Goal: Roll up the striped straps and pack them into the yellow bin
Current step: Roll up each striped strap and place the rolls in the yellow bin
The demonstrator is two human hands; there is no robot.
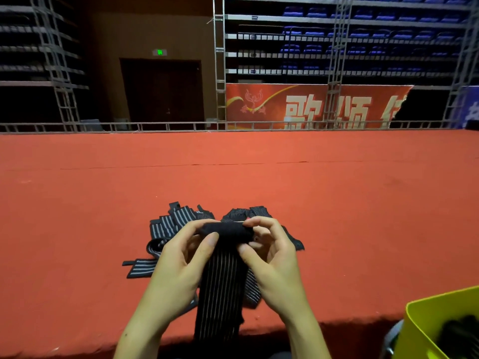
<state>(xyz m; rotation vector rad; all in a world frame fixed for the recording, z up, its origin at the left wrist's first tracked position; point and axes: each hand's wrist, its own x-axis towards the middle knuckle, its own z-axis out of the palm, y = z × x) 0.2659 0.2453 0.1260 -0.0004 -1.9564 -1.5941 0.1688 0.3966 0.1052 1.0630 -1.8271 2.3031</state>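
Pinching a partly rolled striped strap (220,281), the left hand (178,257) and right hand (272,255) are each gripping an end of the roll with curled fingers (211,240). The roll's axis is running left to right, while the unrolled tail is hanging toward the person over the near edge of the red counter (259,182). Just beyond the strap, a pile of loose striped straps (176,224) is lying flat. Right of the strap, lower down, the yellow bin (425,322) is holding dark rolls. Far behind, a red banner (311,107) is showing large white Chinese characters, partly cut off.

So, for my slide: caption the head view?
Both hands roll a striped strap above the loose pile; yellow bin lower right.
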